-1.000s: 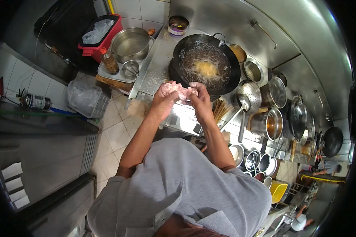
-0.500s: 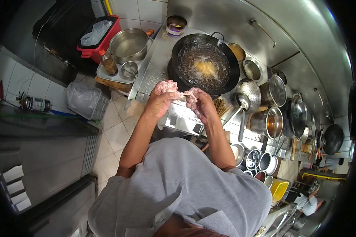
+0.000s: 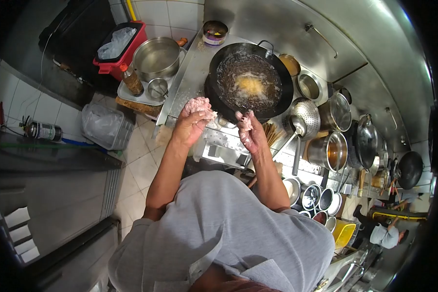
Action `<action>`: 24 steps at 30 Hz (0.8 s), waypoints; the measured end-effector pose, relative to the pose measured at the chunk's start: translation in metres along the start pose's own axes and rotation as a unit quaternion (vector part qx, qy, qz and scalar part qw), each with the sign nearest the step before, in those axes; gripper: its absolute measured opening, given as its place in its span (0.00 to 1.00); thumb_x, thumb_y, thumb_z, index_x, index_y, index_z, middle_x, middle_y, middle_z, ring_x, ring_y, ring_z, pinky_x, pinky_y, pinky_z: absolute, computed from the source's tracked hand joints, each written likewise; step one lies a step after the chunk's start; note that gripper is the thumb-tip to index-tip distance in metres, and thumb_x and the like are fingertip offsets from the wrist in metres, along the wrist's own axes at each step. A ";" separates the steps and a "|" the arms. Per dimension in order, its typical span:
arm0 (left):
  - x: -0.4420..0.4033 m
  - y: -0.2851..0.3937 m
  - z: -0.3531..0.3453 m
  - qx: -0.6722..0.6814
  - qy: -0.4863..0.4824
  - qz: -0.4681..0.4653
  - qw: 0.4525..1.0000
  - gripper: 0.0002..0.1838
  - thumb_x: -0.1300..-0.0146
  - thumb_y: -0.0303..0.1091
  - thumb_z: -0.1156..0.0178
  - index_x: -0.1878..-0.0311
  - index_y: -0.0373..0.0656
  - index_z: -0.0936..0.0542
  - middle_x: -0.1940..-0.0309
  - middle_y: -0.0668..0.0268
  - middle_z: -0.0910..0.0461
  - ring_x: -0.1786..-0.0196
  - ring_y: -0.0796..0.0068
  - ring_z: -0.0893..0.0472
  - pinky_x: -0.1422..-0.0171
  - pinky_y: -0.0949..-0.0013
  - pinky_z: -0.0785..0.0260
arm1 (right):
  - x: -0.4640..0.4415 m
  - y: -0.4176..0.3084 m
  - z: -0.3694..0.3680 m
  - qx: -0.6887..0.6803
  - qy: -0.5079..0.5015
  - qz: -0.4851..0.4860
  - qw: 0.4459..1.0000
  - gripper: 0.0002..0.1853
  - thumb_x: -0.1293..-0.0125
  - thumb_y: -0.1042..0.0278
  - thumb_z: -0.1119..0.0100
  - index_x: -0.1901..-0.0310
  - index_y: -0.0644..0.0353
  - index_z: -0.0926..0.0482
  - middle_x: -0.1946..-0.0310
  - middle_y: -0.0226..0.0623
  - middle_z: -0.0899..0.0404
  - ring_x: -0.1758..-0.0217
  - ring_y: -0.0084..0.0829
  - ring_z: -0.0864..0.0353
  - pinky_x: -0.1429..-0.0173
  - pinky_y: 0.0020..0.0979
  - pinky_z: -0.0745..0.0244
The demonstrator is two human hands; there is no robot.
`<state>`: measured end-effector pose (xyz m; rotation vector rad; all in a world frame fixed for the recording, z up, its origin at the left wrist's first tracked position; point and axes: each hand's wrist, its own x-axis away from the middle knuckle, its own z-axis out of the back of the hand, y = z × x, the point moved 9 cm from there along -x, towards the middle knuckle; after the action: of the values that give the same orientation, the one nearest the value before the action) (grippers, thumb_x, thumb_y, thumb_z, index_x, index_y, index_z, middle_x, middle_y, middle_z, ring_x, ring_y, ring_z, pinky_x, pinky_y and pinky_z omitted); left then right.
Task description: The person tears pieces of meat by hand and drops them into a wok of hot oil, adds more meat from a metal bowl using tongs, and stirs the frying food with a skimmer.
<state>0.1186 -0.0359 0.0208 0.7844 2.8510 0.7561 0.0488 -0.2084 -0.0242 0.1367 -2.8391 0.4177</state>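
My left hand (image 3: 189, 129) is closed around a lump of pink raw meat (image 3: 198, 107) with a pale, floury coating. Between the fingers of my right hand (image 3: 253, 138) is a smaller piece of the same raw meat (image 3: 247, 119). The hands are apart, both near the front rim of a black wok (image 3: 286, 90). Dark oil bubbles in the wok around golden food (image 3: 249, 85), whose kind I cannot make out.
Right of the wok lie a perforated skimmer (image 3: 304, 114) and lidded pots (image 3: 319, 151). A tray (image 3: 126, 91) at left bears a large steel pot (image 3: 155, 57) and a bottle (image 3: 131, 80). Another person (image 3: 385, 236) is at the far right.
My hands have moved apart. The meat that stretched between them is now separated, with a small piece in my right hand and the bigger lump in my left. The distant person has shifted.
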 end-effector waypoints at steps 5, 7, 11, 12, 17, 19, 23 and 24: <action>0.003 -0.009 0.003 -0.038 0.030 0.017 0.999 0.23 0.43 0.18 0.39 0.43 0.41 0.27 0.50 0.61 0.22 0.47 0.65 0.21 0.41 0.58 0.26 | 0.002 -0.015 -0.006 0.203 0.099 0.081 0.971 0.04 0.32 0.71 0.40 0.59 0.59 0.24 0.55 0.38 0.17 0.67 0.21 0.20 0.67 0.20 0.21; 0.004 -0.009 0.003 -0.048 0.033 0.019 0.998 0.23 0.43 0.18 0.38 0.43 0.41 0.27 0.48 0.61 0.23 0.46 0.65 0.21 0.40 0.59 0.26 | -0.002 -0.020 0.002 0.212 0.079 0.067 0.972 0.04 0.32 0.70 0.40 0.60 0.57 0.24 0.62 0.33 0.19 0.70 0.19 0.24 0.70 0.19 0.26; 0.004 -0.005 0.005 -0.014 0.021 0.014 1.000 0.21 0.40 0.19 0.40 0.43 0.40 0.27 0.46 0.58 0.23 0.43 0.62 0.21 0.40 0.56 0.26 | -0.006 -0.026 0.000 0.199 0.089 0.039 0.975 0.15 0.28 0.54 0.43 0.70 0.51 0.30 0.78 0.24 0.33 0.81 0.16 0.38 0.81 0.18 0.43; 0.005 -0.005 0.005 0.015 0.015 0.017 1.000 0.20 0.39 0.20 0.42 0.43 0.40 0.28 0.44 0.58 0.23 0.42 0.61 0.22 0.39 0.55 0.26 | -0.006 -0.029 0.003 0.170 0.095 0.017 0.981 0.19 0.28 0.49 0.45 0.73 0.50 0.33 0.80 0.24 0.35 0.83 0.16 0.40 0.84 0.18 0.45; 0.009 -0.003 0.006 -0.043 0.052 0.013 0.998 0.17 0.36 0.21 0.43 0.45 0.41 0.27 0.42 0.57 0.24 0.41 0.61 0.23 0.37 0.54 0.26 | -0.034 -0.122 0.028 0.716 0.143 0.170 0.662 0.26 0.27 0.39 0.53 0.65 0.59 0.26 0.81 0.35 0.25 0.81 0.34 0.26 0.74 0.35 0.31; 0.009 -0.003 0.002 -0.060 0.056 0.012 0.997 0.16 0.36 0.21 0.43 0.46 0.41 0.27 0.42 0.57 0.25 0.41 0.62 0.23 0.37 0.54 0.26 | -0.032 -0.140 -0.010 0.916 0.157 0.178 0.324 0.29 0.27 0.40 0.57 0.52 0.64 0.25 0.70 0.50 0.17 0.65 0.51 0.16 0.59 0.46 0.24; 0.009 -0.009 0.002 -0.065 0.044 0.016 0.997 0.15 0.36 0.22 0.40 0.47 0.42 0.28 0.43 0.59 0.24 0.41 0.65 0.23 0.38 0.55 0.25 | -0.063 -0.197 0.043 0.963 0.136 0.098 0.210 0.28 0.27 0.43 0.57 0.49 0.65 0.26 0.61 0.58 0.19 0.49 0.60 0.21 0.48 0.51 0.25; 0.008 -0.011 0.002 -0.060 0.046 0.023 0.997 0.15 0.36 0.22 0.40 0.47 0.43 0.28 0.43 0.59 0.24 0.41 0.66 0.23 0.38 0.55 0.25 | -0.062 -0.208 0.043 0.968 0.159 0.083 0.175 0.27 0.27 0.44 0.56 0.48 0.65 0.26 0.60 0.57 0.19 0.50 0.58 0.21 0.49 0.51 0.25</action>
<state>0.1071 -0.0393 0.0141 0.8229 2.8420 0.9841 0.1246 -0.4162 -0.0253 0.0993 -0.0428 2.8960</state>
